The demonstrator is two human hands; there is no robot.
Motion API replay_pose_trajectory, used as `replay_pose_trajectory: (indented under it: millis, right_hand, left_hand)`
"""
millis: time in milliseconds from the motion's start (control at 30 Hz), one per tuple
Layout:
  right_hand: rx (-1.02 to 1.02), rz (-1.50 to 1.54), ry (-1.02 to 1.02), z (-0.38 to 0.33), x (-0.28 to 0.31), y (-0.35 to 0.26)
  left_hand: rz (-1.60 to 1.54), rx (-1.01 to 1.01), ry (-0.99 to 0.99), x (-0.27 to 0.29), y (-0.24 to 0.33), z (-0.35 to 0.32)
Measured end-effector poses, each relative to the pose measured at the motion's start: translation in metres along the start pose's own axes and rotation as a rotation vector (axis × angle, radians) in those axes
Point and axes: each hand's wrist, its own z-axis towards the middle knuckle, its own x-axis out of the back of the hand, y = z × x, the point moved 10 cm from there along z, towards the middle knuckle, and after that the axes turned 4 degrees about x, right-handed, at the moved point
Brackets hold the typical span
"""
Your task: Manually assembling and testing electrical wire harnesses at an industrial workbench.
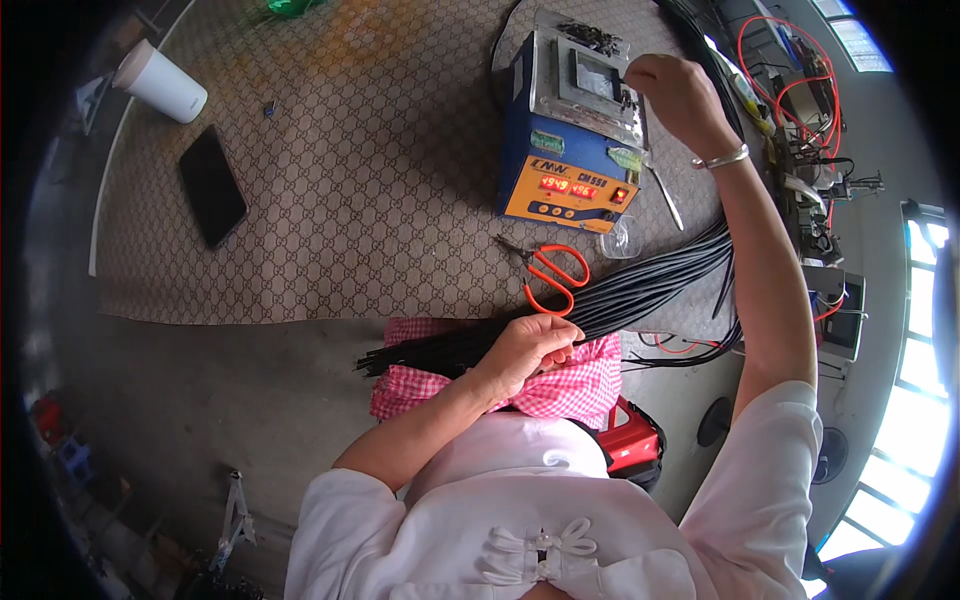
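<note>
From the head view, the left hand [528, 350] is clenched around a bundle of black cables [640, 290] lying across the bench [350, 200] edge beside orange scissors [555, 275]. The right hand [680, 95] pinches something small over the blue solder pot [575, 130].

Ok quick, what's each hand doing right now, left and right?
Left hand: closed around the bundle of black wires over the checked cloth.
Right hand: fingers pinched at the top of the blue machine; what they hold cannot be told.
</note>
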Motion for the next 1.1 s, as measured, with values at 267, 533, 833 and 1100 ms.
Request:
replay_pose_trajectory:
  millis: [267, 533, 833, 1100]
  right_hand:
    - [-0.405, 0.833, -0.024, -0.05, -0.002, 0.018]
    - [-0.428, 1.524, 0.059, -0.107, -0.011, -0.01]
    - [-0.434, 1.845, 0.13, -0.158, -0.022, -0.017]
    - [-0.436, 1.961, 0.217, -0.192, -0.025, -0.013]
  left_hand:
    - [0.054, 0.006, 0.028, -0.002, -0.001, 0.0]
    - [0.118, -0.021, 0.042, -0.014, -0.001, -0.009]
    - [0.167, -0.055, 0.059, -0.029, -0.001, -0.011]
    - [0.184, -0.011, 0.078, -0.038, -0.015, -0.007]
